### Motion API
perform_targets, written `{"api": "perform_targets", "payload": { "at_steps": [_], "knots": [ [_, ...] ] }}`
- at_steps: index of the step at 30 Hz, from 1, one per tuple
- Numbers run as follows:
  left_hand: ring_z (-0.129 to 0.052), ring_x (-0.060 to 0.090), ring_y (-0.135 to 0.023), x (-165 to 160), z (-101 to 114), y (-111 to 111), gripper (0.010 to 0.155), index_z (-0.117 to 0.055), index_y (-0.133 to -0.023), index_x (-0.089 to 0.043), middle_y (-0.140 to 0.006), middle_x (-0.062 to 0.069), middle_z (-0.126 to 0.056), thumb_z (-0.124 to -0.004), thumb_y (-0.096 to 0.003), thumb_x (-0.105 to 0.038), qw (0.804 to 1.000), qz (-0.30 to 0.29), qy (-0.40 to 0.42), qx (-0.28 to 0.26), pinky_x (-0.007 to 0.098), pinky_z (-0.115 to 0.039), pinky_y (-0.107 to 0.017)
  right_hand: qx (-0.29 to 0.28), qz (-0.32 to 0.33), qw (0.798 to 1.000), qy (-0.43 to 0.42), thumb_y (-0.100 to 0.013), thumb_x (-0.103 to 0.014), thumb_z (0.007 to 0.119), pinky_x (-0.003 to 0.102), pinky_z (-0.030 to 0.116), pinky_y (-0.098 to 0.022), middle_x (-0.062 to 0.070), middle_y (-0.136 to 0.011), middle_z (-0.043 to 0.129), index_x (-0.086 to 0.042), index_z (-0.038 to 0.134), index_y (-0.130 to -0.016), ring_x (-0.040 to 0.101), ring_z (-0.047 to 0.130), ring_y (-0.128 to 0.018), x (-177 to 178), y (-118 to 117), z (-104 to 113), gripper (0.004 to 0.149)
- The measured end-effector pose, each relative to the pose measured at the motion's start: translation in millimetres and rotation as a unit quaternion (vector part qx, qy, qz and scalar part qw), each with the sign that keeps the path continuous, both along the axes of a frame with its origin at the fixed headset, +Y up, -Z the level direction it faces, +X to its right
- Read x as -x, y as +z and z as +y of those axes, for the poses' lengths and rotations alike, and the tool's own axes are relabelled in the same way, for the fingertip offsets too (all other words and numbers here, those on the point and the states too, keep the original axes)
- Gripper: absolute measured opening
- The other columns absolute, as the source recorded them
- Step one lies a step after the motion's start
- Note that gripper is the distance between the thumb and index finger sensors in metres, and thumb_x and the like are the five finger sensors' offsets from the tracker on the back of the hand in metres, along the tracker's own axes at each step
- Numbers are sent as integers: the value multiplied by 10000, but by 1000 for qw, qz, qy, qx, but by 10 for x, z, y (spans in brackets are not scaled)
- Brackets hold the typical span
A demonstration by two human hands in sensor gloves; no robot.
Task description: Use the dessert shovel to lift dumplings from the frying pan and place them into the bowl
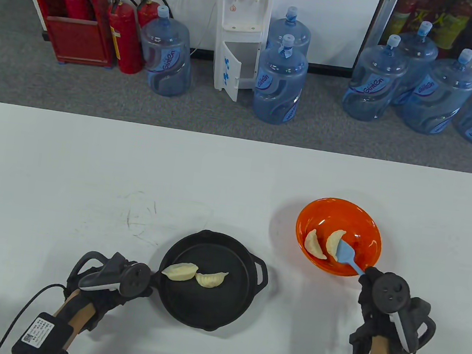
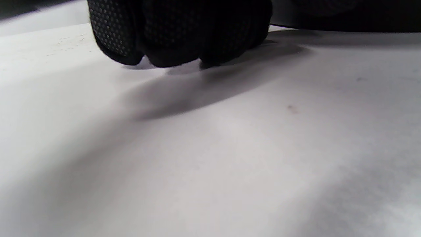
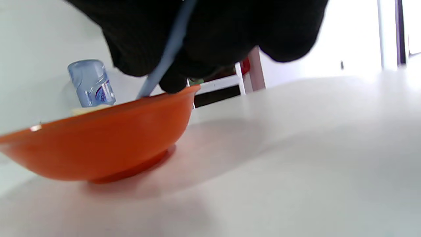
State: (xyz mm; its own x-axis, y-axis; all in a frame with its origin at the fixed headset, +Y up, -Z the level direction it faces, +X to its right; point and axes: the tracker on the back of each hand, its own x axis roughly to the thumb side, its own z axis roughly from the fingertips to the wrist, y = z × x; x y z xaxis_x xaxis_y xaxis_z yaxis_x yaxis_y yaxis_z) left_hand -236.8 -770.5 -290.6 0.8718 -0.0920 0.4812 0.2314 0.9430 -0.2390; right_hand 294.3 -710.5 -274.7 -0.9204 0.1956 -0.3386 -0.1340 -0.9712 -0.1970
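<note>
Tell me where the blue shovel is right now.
Table view, right side: the right hand holds the shovel, its blade inside the orange bowl beside two dumplings.

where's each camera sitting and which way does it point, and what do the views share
Table view: above the near edge, looking down and out over the table; shows frying pan, bowl, left hand and right hand.
Left wrist view: low under the left wrist, skimming the tabletop; curled gloved fingers at top.
Right wrist view: low under the right wrist, facing the bowl's side; fingers round the blue dessert shovel.
Shared: bowl and shovel in the table and right wrist views.
</note>
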Motion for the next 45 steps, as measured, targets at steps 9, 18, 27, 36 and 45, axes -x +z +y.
{"api": "perform_targets", "payload": {
  "at_steps": [9,18,27,36,45],
  "knots": [
    [-952,130,-482,-2,0,1,574,-663,-929,-229,-693,-80,-846,-592,-471,-567,1000,1,-2,0,489,-780,-663,7,15,995,101,-601,-398,789,456,806,-519,71,-863,880,-259,851,-976,127,906,-505,225,-43,22,404],
    [-953,131,-482,-3,0,1,575,-663,-930,-229,-693,-81,-847,-592,-471,-567,1000,1,-2,0,489,-779,-663,-20,13,992,124,-593,-395,810,462,803,-530,67,-867,876,-270,852,-968,134,909,-514,263,-7,77,398],
    [-953,131,-483,-8,1,3,575,-664,-930,-229,-694,-82,-847,-592,-470,-567,1000,1,-5,0,489,-780,-662,-31,8,991,132,-591,-394,814,459,810,-519,71,-858,882,-262,855,-967,132,913,-503,264,18,119,401],
    [-954,131,-485,-7,3,7,576,-662,-931,-229,-696,-81,-846,-591,-471,-568,1000,1,-5,0,489,-779,-664,-65,-5,994,88,-597,-398,797,457,811,-517,72,-860,877,-255,845,-976,128,911,-504,174,79,191,408],
    [-954,132,-489,-11,3,6,576,-662,-932,-229,-698,-82,-846,-591,-471,-567,1000,1,-8,0,490,-779,-664,-111,68,990,56,-604,-419,781,441,822,-509,66,-859,876,-254,833,-985,110,914,-502,492,85,297,418]
  ]
}}
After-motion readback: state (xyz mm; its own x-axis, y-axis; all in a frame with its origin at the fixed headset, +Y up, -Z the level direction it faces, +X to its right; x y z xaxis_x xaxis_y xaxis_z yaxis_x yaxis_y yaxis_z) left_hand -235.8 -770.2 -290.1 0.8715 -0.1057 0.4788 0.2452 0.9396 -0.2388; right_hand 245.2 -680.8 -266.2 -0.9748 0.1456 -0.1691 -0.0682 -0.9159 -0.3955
